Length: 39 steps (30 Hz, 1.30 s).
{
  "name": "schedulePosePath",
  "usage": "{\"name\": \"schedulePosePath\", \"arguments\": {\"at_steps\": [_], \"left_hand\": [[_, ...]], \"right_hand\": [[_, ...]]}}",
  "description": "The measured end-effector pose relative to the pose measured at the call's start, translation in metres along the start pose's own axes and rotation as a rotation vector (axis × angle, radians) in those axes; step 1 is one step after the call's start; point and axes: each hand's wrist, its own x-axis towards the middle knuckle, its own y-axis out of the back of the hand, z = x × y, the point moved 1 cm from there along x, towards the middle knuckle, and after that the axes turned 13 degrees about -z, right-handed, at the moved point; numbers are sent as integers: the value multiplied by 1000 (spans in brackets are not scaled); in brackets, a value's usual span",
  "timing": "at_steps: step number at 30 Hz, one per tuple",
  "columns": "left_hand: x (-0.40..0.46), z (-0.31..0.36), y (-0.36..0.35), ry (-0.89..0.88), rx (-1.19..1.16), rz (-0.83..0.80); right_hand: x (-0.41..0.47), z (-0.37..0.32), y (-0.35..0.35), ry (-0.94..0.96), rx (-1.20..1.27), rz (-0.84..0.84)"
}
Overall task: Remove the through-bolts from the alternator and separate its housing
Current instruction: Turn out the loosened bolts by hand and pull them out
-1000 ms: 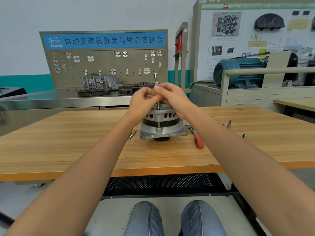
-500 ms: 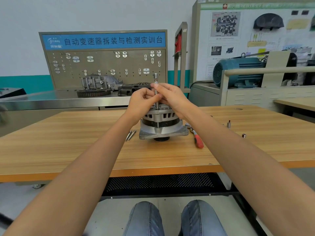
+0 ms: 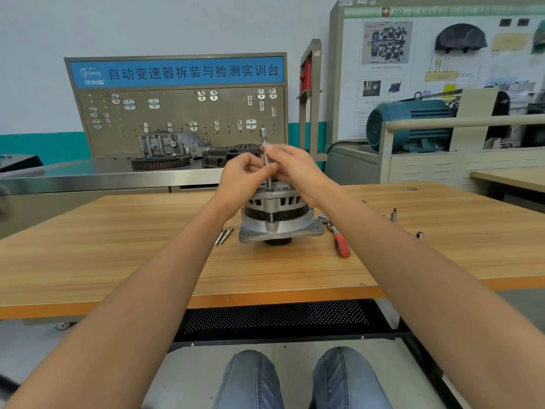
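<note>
While pinched between the fingertips of both hands at frame centre, thin silver extension bar with socket tip (image 3: 266, 160) upright over grey cast-aluminium alternator (image 3: 278, 215). Left hand (image 3: 244, 178) curled round the lower shaft from the left; right hand (image 3: 295, 169) gripping it from the right, thumb and fingers pressed to the bar. Lower end seated at the top rim of the housing, apparently on a through-bolt head, though the bolt itself too small to make out. Alternator standing pulley-down on light wooden workbench (image 3: 118, 261), just below centre of frame.

Outward: two loose silver bolts (image 3: 224, 236) lying just left of the housing base; red-handled ratchet (image 3: 339, 243) just right of it; small sockets (image 3: 392, 216) further right.

Likely step: spinning out another through-bolt by finger. Next move probably calling for continued twisting, then lifting the bolt straight up without tilting, before parting the housing halves.
</note>
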Motion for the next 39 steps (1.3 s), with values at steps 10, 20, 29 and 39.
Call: {"name": "schedulePosePath", "arguments": {"at_steps": [10, 20, 29, 39], "left_hand": [[-3, 2, 1, -12, -19, -48], [1, -2, -3, 2, 9, 11], [-2, 1, 1, -26, 10, -52], [0, -2, -1, -13, -10, -21]], "right_hand": [[-1, 2, 2, 53, -48, -16], [0, 2, 1, -1, -14, 28], [0, 1, 2, 11, 3, 4], [1, 4, 0, 19, -66, 49]]}}
